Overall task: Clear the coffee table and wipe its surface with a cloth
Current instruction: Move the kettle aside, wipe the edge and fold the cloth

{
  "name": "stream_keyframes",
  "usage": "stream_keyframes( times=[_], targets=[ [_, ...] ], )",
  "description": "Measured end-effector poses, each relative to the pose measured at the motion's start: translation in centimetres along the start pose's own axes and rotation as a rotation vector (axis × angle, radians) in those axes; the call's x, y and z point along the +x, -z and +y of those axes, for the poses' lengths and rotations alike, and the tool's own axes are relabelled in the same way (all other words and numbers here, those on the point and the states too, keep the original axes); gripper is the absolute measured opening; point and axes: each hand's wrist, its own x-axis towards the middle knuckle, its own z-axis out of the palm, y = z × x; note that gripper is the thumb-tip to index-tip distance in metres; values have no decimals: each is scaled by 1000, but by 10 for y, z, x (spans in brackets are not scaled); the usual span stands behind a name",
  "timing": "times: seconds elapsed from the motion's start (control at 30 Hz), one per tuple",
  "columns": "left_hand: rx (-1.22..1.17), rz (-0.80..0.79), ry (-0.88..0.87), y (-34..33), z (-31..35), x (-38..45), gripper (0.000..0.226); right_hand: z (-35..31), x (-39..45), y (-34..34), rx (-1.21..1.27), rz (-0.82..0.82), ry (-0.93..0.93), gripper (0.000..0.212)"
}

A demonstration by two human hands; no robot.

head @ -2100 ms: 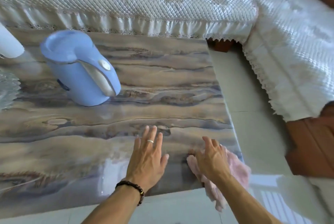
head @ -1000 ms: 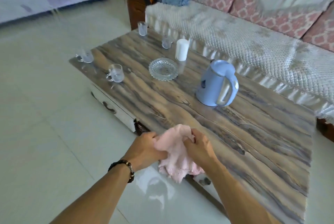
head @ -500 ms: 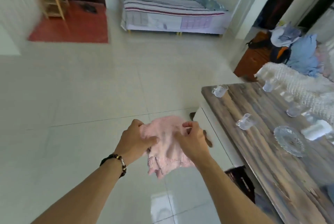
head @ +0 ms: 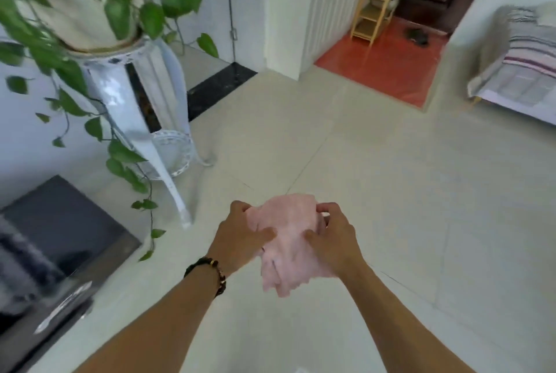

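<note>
Cloth [head: 290,248], pink and bunched, hangs between left hand [head: 240,237] and right hand [head: 334,240], both pinching its edges, seemingly to refold it for wiping.

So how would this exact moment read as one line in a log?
stage: carrying cloth | left hand: grips pink cloth | right hand: grips it too | coffee table: out of view
</note>
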Motion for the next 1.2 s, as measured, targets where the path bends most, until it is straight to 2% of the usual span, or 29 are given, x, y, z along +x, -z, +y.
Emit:
stream_keyframes(
  times=[0.13,0.37,0.53,0.7,0.8,0.93,1.07,1.13,1.2],
  targets=[
    [-87,123,114,62,-31,74,47,-53,91,-69,-62,-105,52,37],
    [-81,305,134,128,-74,210,54,-105,244,-182,-140,-217,108,35],
    [143,494,91,145,-121,308,68,-107,351,-269,-135,-298,161,32],
    [300,691,92,145,-172,412,61,-120,466,-361,-88,-420,257,38],
    [379,820,79,148,-201,462,63,-130,512,-406,-107,-474,390,37],
    [594,801,264,162,-232,522,67,-137,563,-465,-104,-563,468,42],
    [634,758,449,171,-255,551,63,-136,583,-498,-273,-699,689,48],
    [624,766,457,165,-263,555,50,-129,586,-492,-354,-691,814,50],
    [666,814,369,161,-267,555,48,-135,588,-472,-341,-646,945,43]
  ],
)
